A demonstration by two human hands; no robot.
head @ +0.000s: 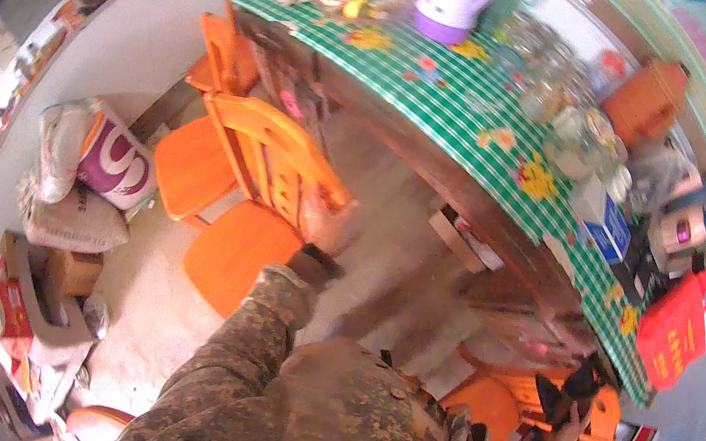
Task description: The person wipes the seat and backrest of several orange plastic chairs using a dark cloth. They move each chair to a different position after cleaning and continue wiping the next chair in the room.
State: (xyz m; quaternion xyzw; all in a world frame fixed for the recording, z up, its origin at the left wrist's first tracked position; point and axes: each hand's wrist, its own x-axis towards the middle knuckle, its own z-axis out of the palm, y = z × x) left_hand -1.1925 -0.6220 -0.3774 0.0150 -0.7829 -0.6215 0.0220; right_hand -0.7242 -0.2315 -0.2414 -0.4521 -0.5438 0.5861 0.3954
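Observation:
My left hand (327, 220) grips the top corner of the backrest of an orange chair (243, 256). Close behind it, another orange chair (195, 164) stands with its seat partly overlapped. On the far right, my right hand (569, 430) holds a dark object (573, 387), blurred and too unclear to name. Beneath and around that hand, an orange chair (486, 405) stands by the end of the table. A long table covered with a green checked tablecloth (406, 86) curves across the view in front of me.
On the table stand a purple-and-white thermos jug (450, 1), glass jars (580, 144), an orange-brown container (647, 103) and a red bag (672, 333). An open box (459, 239) sits below the table edge. Sacks (79, 219) and a grey bin (56, 331) line the left wall.

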